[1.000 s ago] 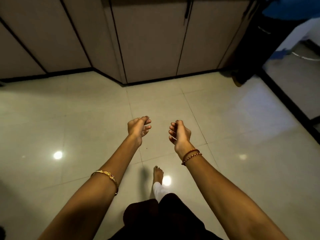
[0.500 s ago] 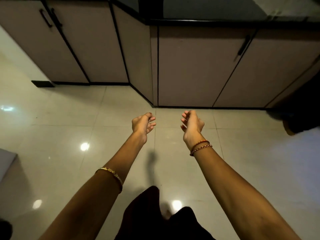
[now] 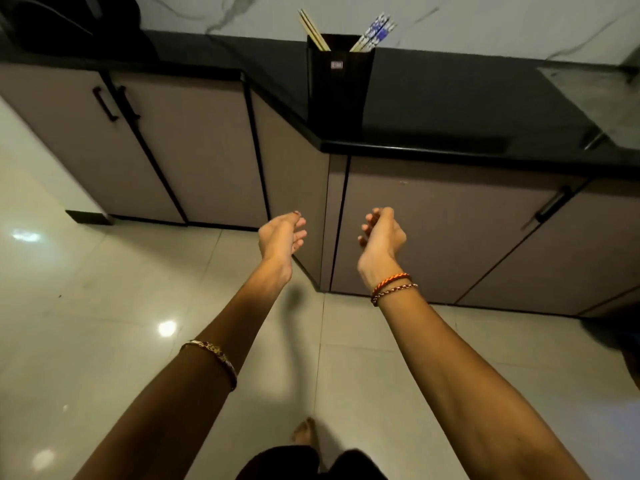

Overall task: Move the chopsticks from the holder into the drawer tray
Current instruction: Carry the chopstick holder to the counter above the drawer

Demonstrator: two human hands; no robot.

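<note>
- Left hand (image 3: 281, 233) and right hand (image 3: 381, 235) empty, fingers loosely curled, raised before cabinet doors (image 3: 443, 230).
- Chopsticks (image 3: 372, 32) upright in black holder (image 3: 339, 81) on dark counter (image 3: 450, 109).

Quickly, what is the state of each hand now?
Left hand: open, loosely curled, holding nothing.
Right hand: open, loosely curled, holding nothing.

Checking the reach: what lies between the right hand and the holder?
Head view: only cabinet front and bare countertop lie between right hand and holder.
</note>
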